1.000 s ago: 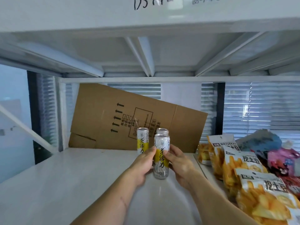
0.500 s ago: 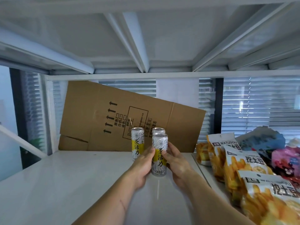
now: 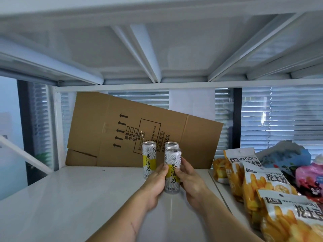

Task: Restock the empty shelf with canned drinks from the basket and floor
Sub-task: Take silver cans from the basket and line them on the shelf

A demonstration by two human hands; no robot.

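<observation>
Three silver-and-yellow drink cans stand upright on the white shelf. The front can is held from both sides: my left hand grips its left side and my right hand grips its right side. Its base sits on or just above the shelf; I cannot tell which. A second can stands behind and to the left. The third can is directly behind the front one, and only its top shows.
A flattened cardboard box leans against the back of the shelf, just behind the cans. Snack bags fill the neighbouring shelf on the right. The upper shelf's underside hangs low overhead. A diagonal white brace crosses at the left.
Both hands have stayed on the front can, which has shifted slightly back towards the other two. The camera has moved in under the upper shelf.
</observation>
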